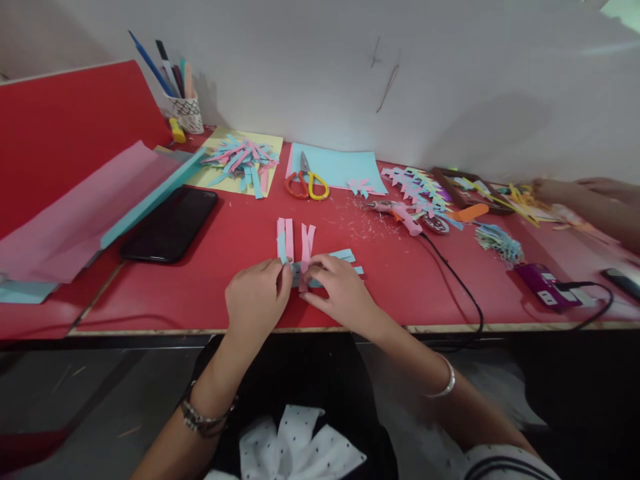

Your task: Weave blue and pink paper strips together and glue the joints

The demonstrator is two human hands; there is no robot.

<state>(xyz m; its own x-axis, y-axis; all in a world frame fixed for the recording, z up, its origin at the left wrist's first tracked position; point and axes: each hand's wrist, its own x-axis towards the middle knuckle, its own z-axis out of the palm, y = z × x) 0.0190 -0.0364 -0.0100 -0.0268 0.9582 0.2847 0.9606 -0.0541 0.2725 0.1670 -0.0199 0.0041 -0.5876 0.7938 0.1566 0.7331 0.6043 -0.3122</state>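
Close to the front edge of the red table, both my hands work on folded paper strips. My left hand (261, 290) is closed, its thumb and fingertips pinching the lower ends of pink and blue strips. Beside it, my right hand (340, 287) pinches a pink paper strip (307, 243) whose two tails point away from me. Two more pink tails (285, 233) stick up past my left fingertips, with a bit of blue between them. Blue strip ends (345, 256) poke out to the right behind my right hand. The place where the strips cross is partly hidden by my fingers.
Scissors (306, 180) lie on blue paper sheets (345, 163). A pile of cut strips (243, 160) is behind left, near a phone (170, 223) and pink sheets (95, 207). Right are a corded glue gun (397, 212), a purple power strip (545, 287) and another person's hands (560, 193).
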